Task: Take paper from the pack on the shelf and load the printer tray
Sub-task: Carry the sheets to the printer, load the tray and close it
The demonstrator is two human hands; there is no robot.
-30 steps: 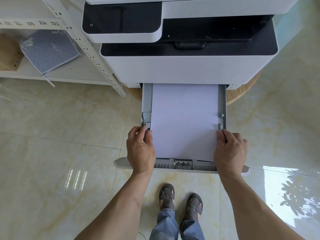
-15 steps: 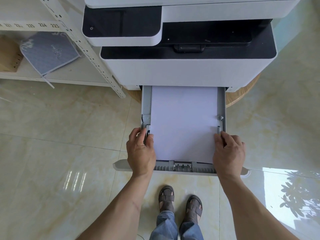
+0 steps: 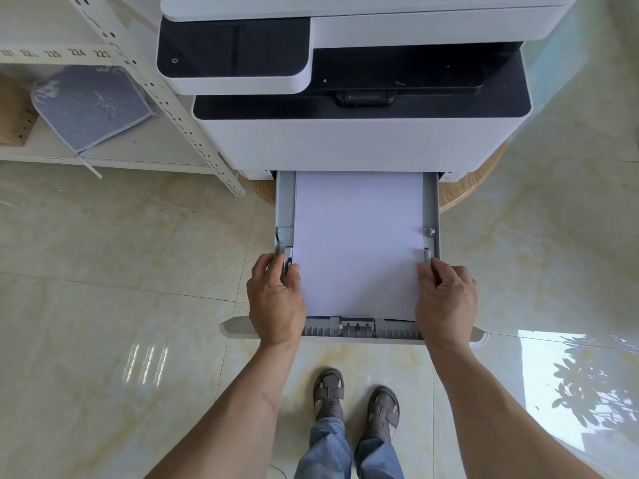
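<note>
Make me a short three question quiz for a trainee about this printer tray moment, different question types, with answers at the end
1. True or false: the paper tray is pulled out of the printer with a stack of white paper lying in it.
2. Multiple choice: where is the left hand? A) on the printer's power button B) at the tray's left side guide C) on the shelf
3. Fill in: the right hand rests at the paper's ____ edge, by the right side guide.

Key: 1 true; 2 B; 3 right
</note>
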